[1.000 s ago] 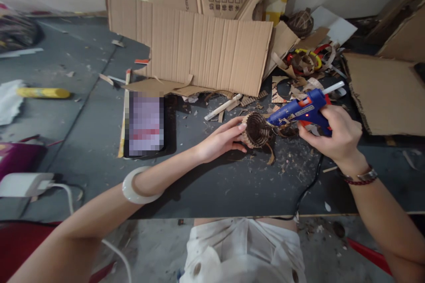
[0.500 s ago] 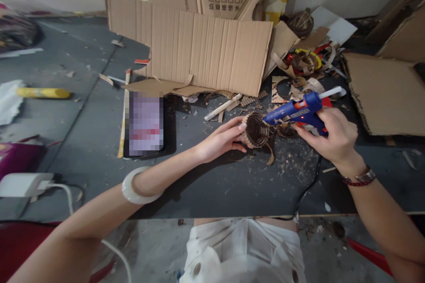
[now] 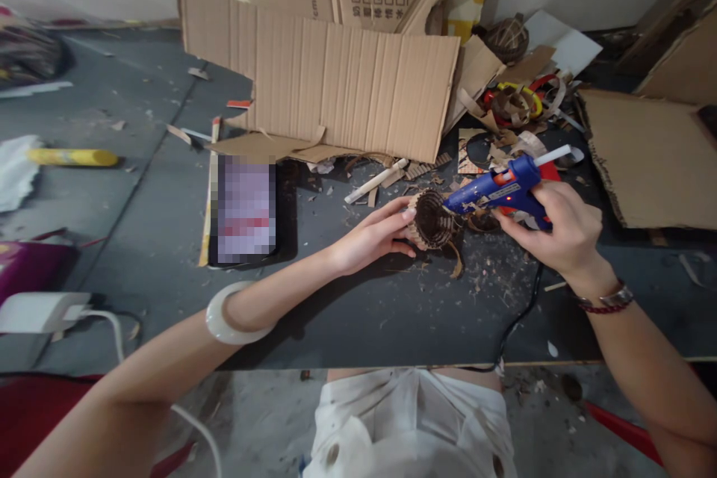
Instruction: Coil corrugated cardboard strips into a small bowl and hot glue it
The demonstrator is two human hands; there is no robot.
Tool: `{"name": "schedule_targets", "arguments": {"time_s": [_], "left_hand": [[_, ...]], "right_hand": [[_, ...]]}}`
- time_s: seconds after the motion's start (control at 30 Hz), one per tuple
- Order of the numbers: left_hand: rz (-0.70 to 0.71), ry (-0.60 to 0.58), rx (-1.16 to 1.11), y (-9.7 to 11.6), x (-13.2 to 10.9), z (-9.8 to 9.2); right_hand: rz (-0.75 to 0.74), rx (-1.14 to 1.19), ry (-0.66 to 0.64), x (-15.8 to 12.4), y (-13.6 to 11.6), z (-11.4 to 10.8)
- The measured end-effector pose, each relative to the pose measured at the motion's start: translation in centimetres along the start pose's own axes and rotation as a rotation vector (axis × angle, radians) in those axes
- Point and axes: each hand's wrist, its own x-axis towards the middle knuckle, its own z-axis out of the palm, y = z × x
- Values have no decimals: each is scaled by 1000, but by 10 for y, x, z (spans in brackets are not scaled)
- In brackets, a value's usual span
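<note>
My left hand (image 3: pixel 386 233) holds a small round cup of ridged brown cardboard (image 3: pixel 434 220) by its left side, with the open mouth showing. My right hand (image 3: pixel 565 228) is wrapped round the handle of a blue glue gun (image 3: pixel 493 188). A white glue stick (image 3: pixel 552 155) juts from the gun's back end. The gun's nozzle is at the right rim of the cup; whether they touch is hard to tell. A thin brown strip (image 3: pixel 458 263) hangs or lies at the cup's lower right.
Large cardboard sheets (image 3: pixel 352 82) stand behind my hands. A phone (image 3: pixel 245 209) lies to the left, near a yellow tool (image 3: pixel 72 157). Paper scraps and rings (image 3: pixel 512 104) are heaped at the back right. A black cable (image 3: pixel 518 320) crosses the table's front edge.
The glue gun has tilted slightly, its back end a little lower and further left. My left hand and the cup look unmoved.
</note>
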Motion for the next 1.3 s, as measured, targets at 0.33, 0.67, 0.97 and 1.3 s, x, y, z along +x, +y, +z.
{"name": "schedule_targets", "arguments": {"time_s": [0.33,0.67,0.97,1.3], "left_hand": [[-6,6,-5,0,0,0],[-3,-2,-4,0,0,1],[-4,0,-6,0,0,0],[-2,-1,-11,0,0,0]], "right_hand": [[64,-27,-11,-2,6,-2],[55,-6,15,0,4,-5],[43,-26,-9,-1,6,-5],[5,0,35,2,4,-4]]}}
